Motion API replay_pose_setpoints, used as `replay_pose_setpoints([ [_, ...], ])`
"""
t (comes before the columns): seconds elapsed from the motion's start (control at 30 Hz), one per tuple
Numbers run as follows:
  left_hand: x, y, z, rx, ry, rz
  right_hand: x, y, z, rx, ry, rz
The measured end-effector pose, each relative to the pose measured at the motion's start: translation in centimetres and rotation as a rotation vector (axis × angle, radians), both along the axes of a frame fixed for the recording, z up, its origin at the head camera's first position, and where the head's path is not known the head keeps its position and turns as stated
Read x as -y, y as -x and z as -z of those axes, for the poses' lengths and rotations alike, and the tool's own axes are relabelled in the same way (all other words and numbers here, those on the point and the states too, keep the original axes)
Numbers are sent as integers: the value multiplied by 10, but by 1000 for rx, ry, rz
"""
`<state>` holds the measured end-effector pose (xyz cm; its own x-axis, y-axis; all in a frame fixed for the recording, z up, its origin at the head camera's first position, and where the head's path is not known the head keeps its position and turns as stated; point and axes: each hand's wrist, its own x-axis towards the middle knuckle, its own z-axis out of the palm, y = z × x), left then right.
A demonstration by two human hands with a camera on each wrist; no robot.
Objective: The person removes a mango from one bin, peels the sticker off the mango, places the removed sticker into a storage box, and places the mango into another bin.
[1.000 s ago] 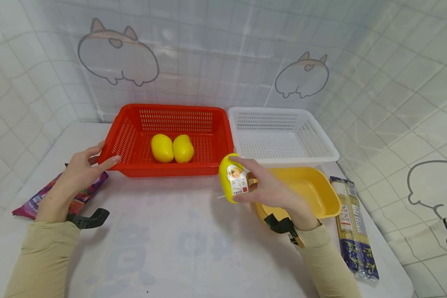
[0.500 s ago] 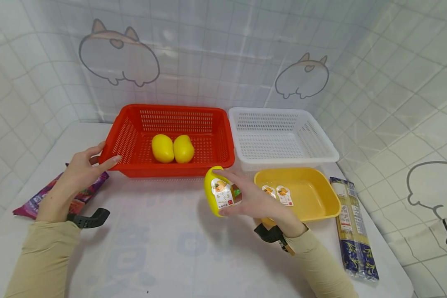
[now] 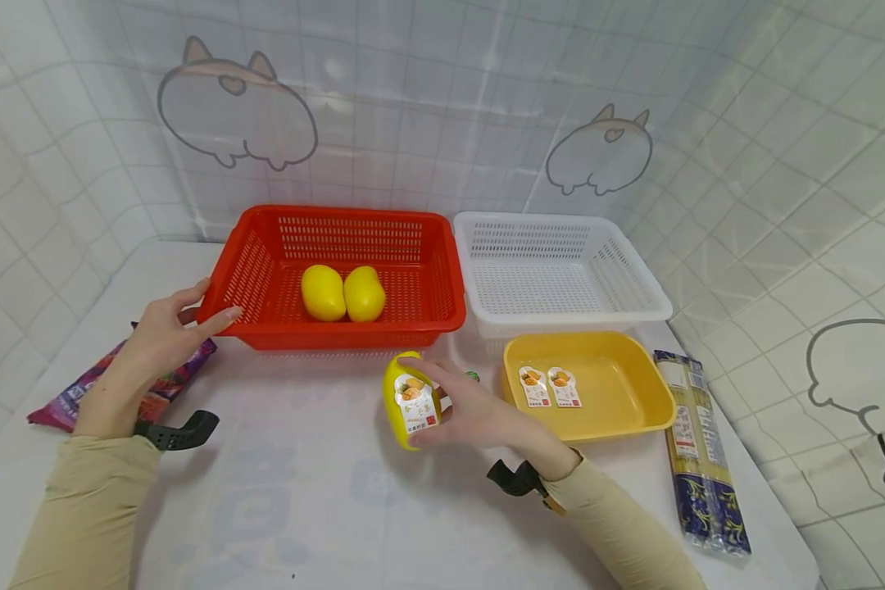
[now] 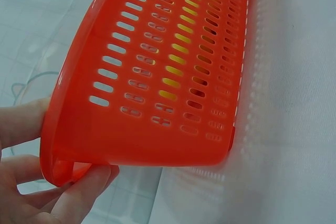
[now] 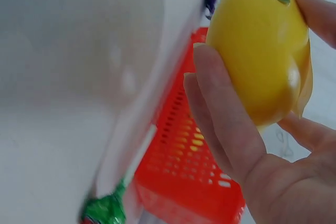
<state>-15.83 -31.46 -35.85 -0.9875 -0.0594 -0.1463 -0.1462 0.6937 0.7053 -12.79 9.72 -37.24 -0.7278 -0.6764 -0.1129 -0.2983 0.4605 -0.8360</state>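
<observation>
My right hand (image 3: pixel 472 406) holds a yellow mango (image 3: pixel 397 410) between thumb and fingers, in front of the red basket and above the white table. A white label (image 3: pixel 416 404) printed with fruit is on the mango's near side. In the right wrist view the mango (image 5: pixel 257 51) shows a small green stem spot, with fingers on both sides. My left hand (image 3: pixel 170 328) grips the front left corner of the red basket (image 3: pixel 339 336); the left wrist view shows fingers and thumb around its rim (image 4: pixel 50 145). Two yellow mangoes (image 3: pixel 365 295) lie side by side inside that basket.
A white basket (image 3: pixel 560 318) stands right of the red one. In front of it, a yellow tray (image 3: pixel 612 414) bears two fruit labels (image 3: pixel 534 387). Noodle packs (image 3: pixel 701 451) lie far right, a purple bag (image 3: pixel 66 406) under my left arm. A green-wrapped lollipop (image 5: pixel 107 208) lies near my right hand.
My right hand has carried the mango left and toward me, away from the yellow tray, uncovering the labels in the tray. My left hand stays on the red basket.
</observation>
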Motion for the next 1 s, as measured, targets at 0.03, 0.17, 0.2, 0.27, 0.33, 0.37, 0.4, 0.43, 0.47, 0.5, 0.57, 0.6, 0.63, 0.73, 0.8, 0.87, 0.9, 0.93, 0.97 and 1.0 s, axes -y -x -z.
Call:
replay_pose_setpoints([
  [0.03, 0, 0, 0, 2, 0, 0, 1, -1, 2, 7, -9, 1],
  [0.17, -1, 0, 0, 3, -3, -1, 6, -4, 9, 14, -53, 1],
  [0.2, -1, 0, 0, 5, -3, -3, 7, -4, 10, 13, -65, -4],
  [0.27, -1, 0, 1, 3, 2, 3, 9, -6, 12, 9, -93, -16],
  [0.33, -1, 0, 1, -10, 19, 16, 10, -6, 14, 1, -118, -31],
  [0.37, -1, 0, 1, -25, 33, 27, 11, -6, 15, -1, -128, -37],
  [0.4, -1, 0, 2, -40, 48, 39, 11, -6, 15, -5, -137, -43],
  [0.43, -1, 0, 2, -58, 63, 52, 11, -6, 16, -7, -142, -46],
  [0.47, -1, 0, 2, -74, 77, 63, 11, -6, 17, -10, -146, -49],
  [0.5, 0, 1, 2, -89, 87, 71, 11, -6, 17, -14, -150, -52],
  [0.57, 0, 1, 2, -107, 105, 86, 11, -6, 18, -19, -156, -58],
  [0.6, 0, 1, 2, -109, 114, 90, 12, -6, 18, -21, -160, -60],
  [0.63, 0, 1, 2, -108, 120, 96, 11, -6, 18, -24, -163, -61],
  [0.73, -1, -1, -1, -114, 159, 115, 12, -7, 19, -42, -174, -60],
  [0.8, -4, -2, -3, -123, 204, 121, 12, -7, 19, -68, -187, -57],
  [0.87, -7, -3, -7, -148, 257, 118, 12, -7, 20, -97, -205, -53],
  [0.9, -9, -4, -8, -167, 278, 110, 12, -7, 20, -109, -214, -52],
  [0.93, -12, -5, -10, -194, 298, 103, 12, -8, 20, -118, -221, -52],
  [0.97, -15, -7, -11, -224, 312, 94, 12, -8, 20, -123, -227, -51],
  [1.0, -19, -8, -13, -255, 322, 85, 13, -8, 20, -127, -233, -49],
])
